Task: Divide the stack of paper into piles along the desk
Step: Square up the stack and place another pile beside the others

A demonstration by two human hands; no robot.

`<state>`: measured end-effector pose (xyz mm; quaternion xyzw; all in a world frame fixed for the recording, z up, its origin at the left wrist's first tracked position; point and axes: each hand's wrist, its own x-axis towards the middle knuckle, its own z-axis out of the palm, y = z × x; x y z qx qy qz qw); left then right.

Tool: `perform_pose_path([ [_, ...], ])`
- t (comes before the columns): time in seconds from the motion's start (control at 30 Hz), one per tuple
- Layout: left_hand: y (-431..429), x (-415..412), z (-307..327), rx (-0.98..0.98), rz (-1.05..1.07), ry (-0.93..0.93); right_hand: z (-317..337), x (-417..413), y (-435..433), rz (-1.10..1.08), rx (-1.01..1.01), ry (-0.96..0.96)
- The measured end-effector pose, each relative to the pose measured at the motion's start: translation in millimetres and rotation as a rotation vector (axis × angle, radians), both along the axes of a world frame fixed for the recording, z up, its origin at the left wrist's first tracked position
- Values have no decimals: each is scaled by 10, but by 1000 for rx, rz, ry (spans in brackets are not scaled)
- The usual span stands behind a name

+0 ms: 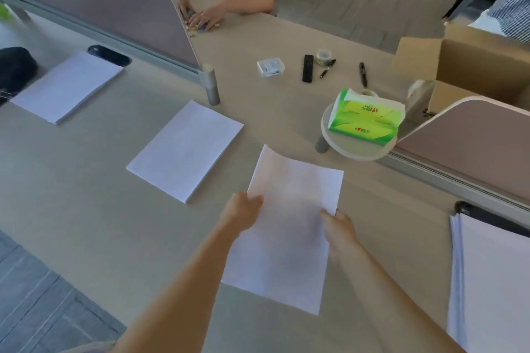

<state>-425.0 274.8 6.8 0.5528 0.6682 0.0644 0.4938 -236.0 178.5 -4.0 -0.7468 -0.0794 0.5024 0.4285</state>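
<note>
The room is bright with soft, even light and faint shadows. Everything looks a little blurry. Edges bend, most at 9 and 3 o'clock.

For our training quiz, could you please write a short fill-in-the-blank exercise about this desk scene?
1. Both hands, the left hand and the right hand, hold a bundle of ____.
2. The number of finished piles lying left of the hands is ____.
3. The tissue pack on the round stand is mostly ____ in colour.

Missing words: paper; two; green
</note>
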Motion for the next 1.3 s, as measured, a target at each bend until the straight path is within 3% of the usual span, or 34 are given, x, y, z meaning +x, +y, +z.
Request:
perform_pose_path([
  [0.17,594,40,-258,-28,-149,138,-277,-86,477,-80,-144,-51],
  [0.43,1197,327,-533,-60,-245,190,-459,19,1047,-158,-192,-151],
  [0.83,1082,460,-568,18,-203,292,-489,90,1062,-121,-235,-172],
  [1.0,1026,465,-478,103,-281,360,-480,51,1035,-120,-244,-195],
  [1.3,929,236,-288,82,-309,333,-211,204,776,77,-344,-369],
])
